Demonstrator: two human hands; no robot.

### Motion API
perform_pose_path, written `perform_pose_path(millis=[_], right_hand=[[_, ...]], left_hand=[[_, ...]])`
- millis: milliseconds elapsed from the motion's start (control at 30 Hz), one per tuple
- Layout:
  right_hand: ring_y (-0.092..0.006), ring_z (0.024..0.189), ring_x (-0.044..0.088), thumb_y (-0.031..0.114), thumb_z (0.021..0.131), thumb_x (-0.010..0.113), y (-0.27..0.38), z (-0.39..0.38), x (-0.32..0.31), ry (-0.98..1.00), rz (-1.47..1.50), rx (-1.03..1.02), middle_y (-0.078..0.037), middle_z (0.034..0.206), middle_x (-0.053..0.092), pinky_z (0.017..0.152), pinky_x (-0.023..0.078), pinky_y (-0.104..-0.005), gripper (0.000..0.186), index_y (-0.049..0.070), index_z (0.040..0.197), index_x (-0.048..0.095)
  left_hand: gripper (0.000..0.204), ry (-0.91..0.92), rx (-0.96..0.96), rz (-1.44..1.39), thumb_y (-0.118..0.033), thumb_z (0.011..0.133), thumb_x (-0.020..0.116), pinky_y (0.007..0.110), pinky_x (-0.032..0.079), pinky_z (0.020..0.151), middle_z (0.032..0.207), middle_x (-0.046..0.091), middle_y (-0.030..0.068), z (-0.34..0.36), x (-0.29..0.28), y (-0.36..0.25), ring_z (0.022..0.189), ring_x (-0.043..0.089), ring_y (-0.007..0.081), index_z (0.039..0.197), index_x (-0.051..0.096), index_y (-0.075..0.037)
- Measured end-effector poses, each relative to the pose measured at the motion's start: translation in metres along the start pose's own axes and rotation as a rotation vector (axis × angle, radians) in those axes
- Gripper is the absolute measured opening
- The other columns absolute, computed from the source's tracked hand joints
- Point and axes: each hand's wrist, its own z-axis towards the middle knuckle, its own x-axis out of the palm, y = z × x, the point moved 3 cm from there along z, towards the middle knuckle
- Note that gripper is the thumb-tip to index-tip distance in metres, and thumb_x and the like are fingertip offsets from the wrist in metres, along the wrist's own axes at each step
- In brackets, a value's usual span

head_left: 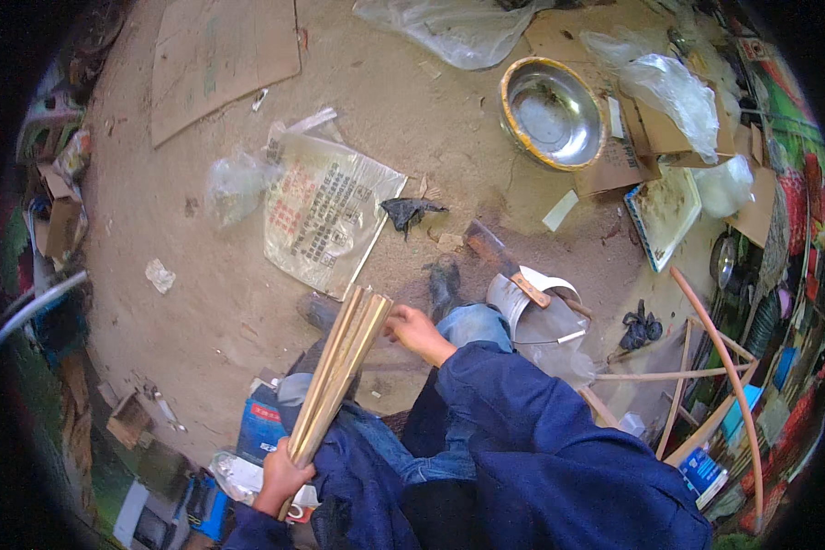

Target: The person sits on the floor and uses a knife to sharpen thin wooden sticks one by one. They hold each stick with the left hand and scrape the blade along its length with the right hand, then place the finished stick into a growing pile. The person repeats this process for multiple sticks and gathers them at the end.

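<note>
A bundle of long, thin wooden sticks (339,367) slants across my lap, its upper end pointing away from me. My left hand (286,475) is wrapped around the lower end. Beside the upper end is my right hand (417,332), its fingers loosely bent and a little apart at the bundle's right edge; whether the fingertips touch the wood is hard to tell. A cleaver (495,252) with a wooden handle lies across the rim of a white bucket (522,307), to the right of my right hand.
A printed plastic sack (330,202) lies on the floor ahead, with a black rag (411,213) beside it. A metal basin (552,112) stands farther off, near cardboard (623,170) and plastic bags. On the right are a wooden frame (674,374) and a curved brown rod (733,376). A blue box (261,423) sits left.
</note>
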Motion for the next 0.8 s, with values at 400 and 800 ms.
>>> perform_pose_path(millis=[400, 800], right_hand=[[-0.0181, 0.089, 0.068, 0.028, 0.095, 0.067, 0.144, -0.258, 0.020, 0.406, -0.295, -0.141, -0.010, 0.099, 0.072, 0.080, 0.053, -0.0320, 0.039, 0.001, 0.123, 0.061], [-0.0420, 0.108, 0.062, 0.009, 0.085, 0.058, 0.285, -0.388, 0.170, 0.940, -1.015, -0.667, -0.022, 0.124, 0.063, 0.090, 0.049, -0.0469, 0.062, 0.013, 0.145, 0.045]], left_hand=[[0.057, -0.029, -0.131, 0.038, -0.034, 0.065, 0.077, 0.048, 0.054, 0.084, 0.100, 0.070, 0.0260, -0.067, -0.059, -0.035, 0.096, 0.068, 0.0428, 0.110, 0.060, -0.003], [0.054, -0.429, 0.080, -0.316, -0.034, 0.066, 0.077, 0.047, 0.055, 0.076, 0.090, 0.070, 0.0248, -0.133, -0.219, -0.108, 0.085, 0.069, 0.0412, 0.106, 0.064, -0.001]])
